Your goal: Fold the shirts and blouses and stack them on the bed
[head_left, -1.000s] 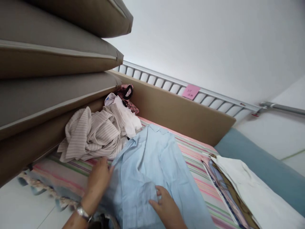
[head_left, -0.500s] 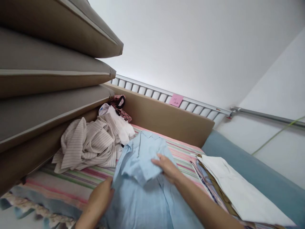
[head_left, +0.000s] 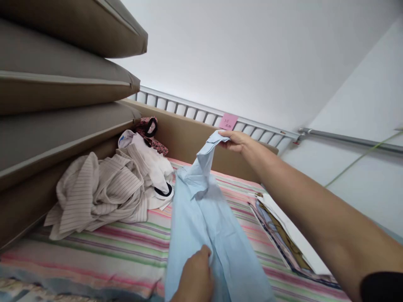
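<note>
A light blue shirt [head_left: 195, 214] lies lengthwise on the striped bed sheet [head_left: 126, 235], its upper end lifted off the bed. My right hand [head_left: 234, 141] is closed on the raised collar end, pinching the cloth between thumb and fingers. Lower down, my left hand [head_left: 195, 270] is closed at the shirt's front with a bit of cloth at its fingertips; part of those fingers is hidden from view.
On the left, a crumpled striped garment [head_left: 100, 188], white clothing [head_left: 155, 165] and a pink patterned garment [head_left: 151, 134] lie beside stacked grey cushions [head_left: 63, 92]. Folded clothes [head_left: 292, 237] are piled at right. Behind stand a tan board [head_left: 176, 130] and a railing with a pink note [head_left: 228, 121].
My right hand has moved up and away, raising the shirt's collar end. My left hand has shifted right and down, from the shirt's left edge to its front.
</note>
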Demonstrator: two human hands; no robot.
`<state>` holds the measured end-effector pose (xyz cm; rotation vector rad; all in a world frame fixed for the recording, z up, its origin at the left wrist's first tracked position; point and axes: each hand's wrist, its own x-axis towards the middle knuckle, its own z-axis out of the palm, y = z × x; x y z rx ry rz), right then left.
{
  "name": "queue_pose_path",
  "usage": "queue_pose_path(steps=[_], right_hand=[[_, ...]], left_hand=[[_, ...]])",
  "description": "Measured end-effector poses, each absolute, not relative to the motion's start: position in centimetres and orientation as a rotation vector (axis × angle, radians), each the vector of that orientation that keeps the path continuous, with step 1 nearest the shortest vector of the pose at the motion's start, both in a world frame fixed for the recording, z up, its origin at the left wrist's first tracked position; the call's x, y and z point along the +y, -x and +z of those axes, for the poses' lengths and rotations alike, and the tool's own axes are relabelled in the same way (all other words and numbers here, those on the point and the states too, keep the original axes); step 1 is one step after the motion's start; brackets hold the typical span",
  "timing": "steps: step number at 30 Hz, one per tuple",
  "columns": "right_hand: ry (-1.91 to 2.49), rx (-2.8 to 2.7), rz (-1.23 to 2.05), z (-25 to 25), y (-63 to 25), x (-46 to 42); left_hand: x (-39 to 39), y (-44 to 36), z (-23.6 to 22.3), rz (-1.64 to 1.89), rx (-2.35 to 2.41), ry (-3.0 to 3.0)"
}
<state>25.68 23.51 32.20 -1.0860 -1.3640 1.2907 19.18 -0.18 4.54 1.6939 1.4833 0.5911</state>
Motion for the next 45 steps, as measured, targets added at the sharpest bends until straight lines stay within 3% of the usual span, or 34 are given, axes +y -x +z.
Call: queue_pose_path(steps=[8,18,25,31,34,39,45], right_hand=[[1.100,-1.352,1.185,34.3,-30.0,25.9],[1.178,-1.321,1.125,35.2,-32.0,27.1],[1.426,-1.413,0.985,32.8,-33.0,28.8],[1.486,-1.654,0.913,32.4,-30.0,26.9],[1.559,-2.309,0.633,29.6,-27.5,21.1],[1.401,-3.242,0.176,20.2,-24.8,11.4],[1.667,-3.338,0.211,16.9,-25.2,10.8]], left_hand=[[1.4,-22.5,5.1,0.166,1.407,-1.707],[2.2,-22.8,3.7,0.319,1.275,-1.699],[2.8,-20.8,5.1,0.197,1.183,-1.675],[3.4,-19.9,1.9,0.314,1.002,-1.584],[3.8,-18.9,0.5,0.367,1.042,-1.548],[5.4,-16.7,-0.6,0.382,1.170,-1.373],[7.5,-15.8,-1.8,0.736,1.403,-1.091]])
